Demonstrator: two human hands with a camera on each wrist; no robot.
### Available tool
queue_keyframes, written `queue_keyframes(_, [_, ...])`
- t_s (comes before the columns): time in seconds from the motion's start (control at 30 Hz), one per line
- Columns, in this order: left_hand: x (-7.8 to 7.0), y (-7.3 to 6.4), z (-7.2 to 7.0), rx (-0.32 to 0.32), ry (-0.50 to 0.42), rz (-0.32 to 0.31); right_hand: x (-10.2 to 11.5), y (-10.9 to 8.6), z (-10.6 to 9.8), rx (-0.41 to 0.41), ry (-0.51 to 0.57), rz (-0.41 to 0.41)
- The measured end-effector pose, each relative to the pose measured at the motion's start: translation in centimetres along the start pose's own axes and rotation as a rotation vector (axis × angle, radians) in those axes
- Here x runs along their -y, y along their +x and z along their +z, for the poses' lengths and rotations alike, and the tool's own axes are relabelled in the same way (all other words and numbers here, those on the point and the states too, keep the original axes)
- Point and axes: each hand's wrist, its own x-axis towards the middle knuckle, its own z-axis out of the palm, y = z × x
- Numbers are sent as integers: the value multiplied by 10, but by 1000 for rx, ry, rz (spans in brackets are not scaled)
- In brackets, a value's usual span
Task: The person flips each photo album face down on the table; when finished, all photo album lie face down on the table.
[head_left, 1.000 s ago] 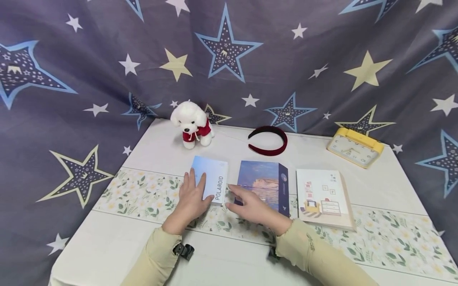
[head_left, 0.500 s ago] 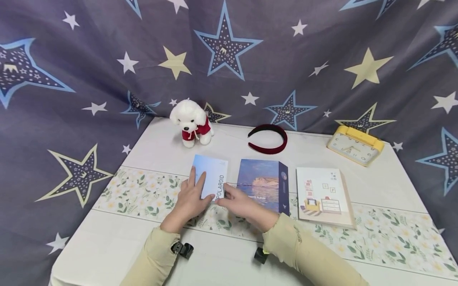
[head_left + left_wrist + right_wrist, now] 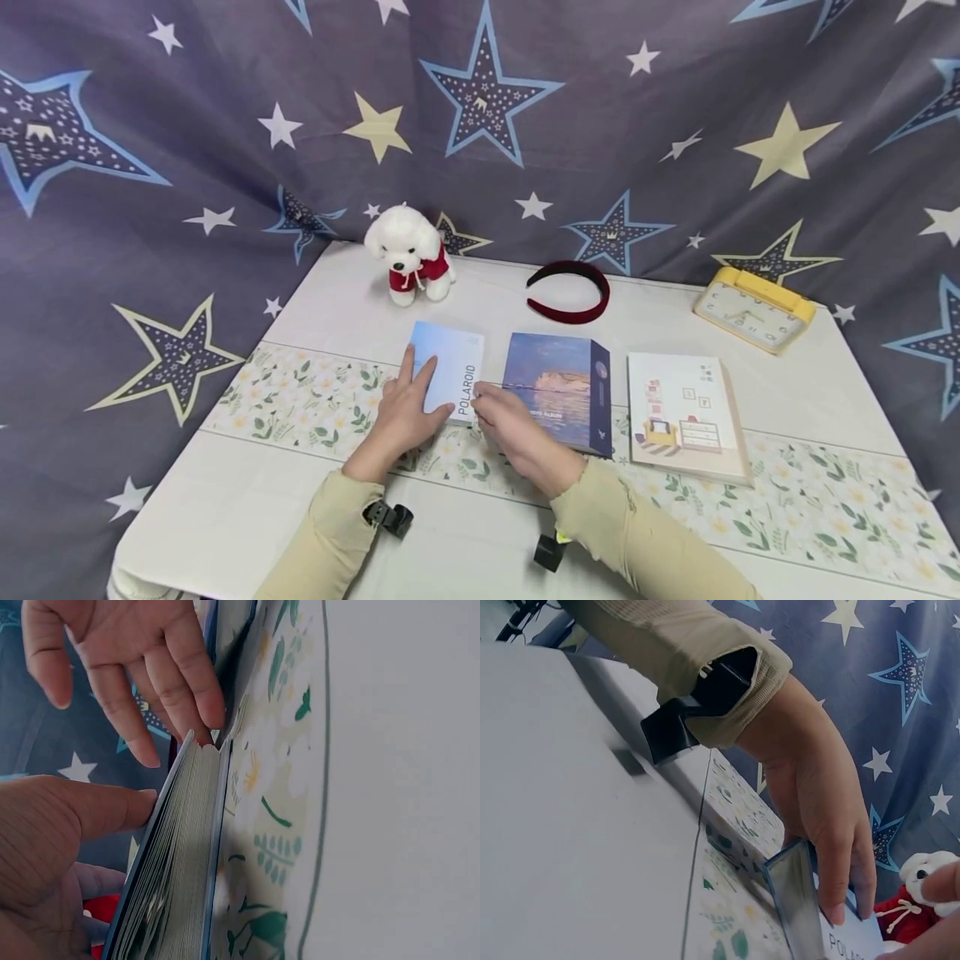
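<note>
A pale blue photo album (image 3: pixel 455 360) marked POLAROID lies closed on the table in the head view. My left hand (image 3: pixel 406 417) rests on its cover, fingers spread and thumb by the lower edge. In the left wrist view its thumb (image 3: pixel 112 810) lies against the cover, and the page edges show. My right hand (image 3: pixel 519 432) is at the album's right edge, beside the lettering. The left wrist view shows its fingers (image 3: pixel 174 690) loosely extended near the album's edge, without a clear pinch. Right of it lies a dark blue photo album (image 3: pixel 551 385) with a seascape cover.
A white book (image 3: pixel 678 408) with a room drawing lies to the right. Behind stand a white toy dog (image 3: pixel 407 254) in red, a dark red headband (image 3: pixel 570 315) and a yellow clock (image 3: pixel 753 312). A star-patterned curtain (image 3: pixel 480 192) borders the table (image 3: pixel 225 500).
My right hand has moved left from beside the dark blue album to the Polaroid album's right edge, its fingers bending more in the head view. My left hand stays on the cover.
</note>
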Motion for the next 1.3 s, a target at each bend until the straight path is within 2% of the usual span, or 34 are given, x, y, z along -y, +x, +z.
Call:
queue_keyframes(0.2, [0,2,0,5,-45,-43,-4,0,-1,-15,133,-28])
queue_keyframes(0.37, [0,1,-2,0,-94,-73,-5,-5,-1,-11,200,-35])
queue_keyframes(0.63, [3,0,-4,-58,-97,-40,0,-7,1,-51,307,-88])
queue_keyframes(0.73, [5,0,-4,-61,-114,-34,2,-7,-1,-63,351,-88])
queue_keyframes(0.9, [8,2,-5,-37,-182,-33,6,-7,-4,-42,362,-92])
queue_keyframes(1.1, [6,1,-3,3,-244,-25,10,-11,-8,-1,351,-139])
queue_keyframes(1.3, [-1,-3,0,-1,-155,16,11,-15,-12,44,345,-164])
